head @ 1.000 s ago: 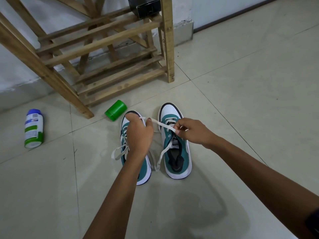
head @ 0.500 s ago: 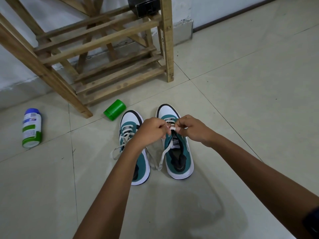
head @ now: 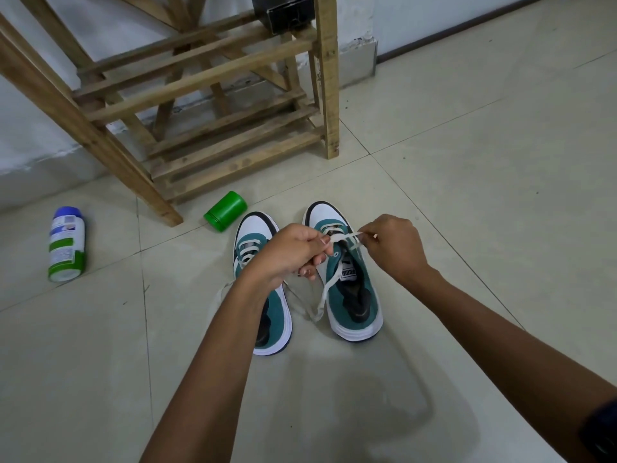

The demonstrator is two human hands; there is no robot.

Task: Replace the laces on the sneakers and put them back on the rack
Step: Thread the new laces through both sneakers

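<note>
Two teal and white sneakers stand side by side on the tiled floor, toes pointing away from me. The left sneaker has a white lace threaded through it, partly hidden by my left forearm. Over the right sneaker, my left hand and my right hand both pinch a white lace stretched between them above the front eyelets. The rest of that lace trails down the shoe's left side to the floor. The wooden rack stands behind the shoes.
A green cylindrical container lies on its side just beyond the left sneaker, near the rack's front leg. A white and green bottle with a blue cap lies on the floor at far left. A black box sits on the rack.
My left hand came off the left sneaker and moved right to the right sneaker. My right hand has drawn the lace end out to the right across the front eyelets.
</note>
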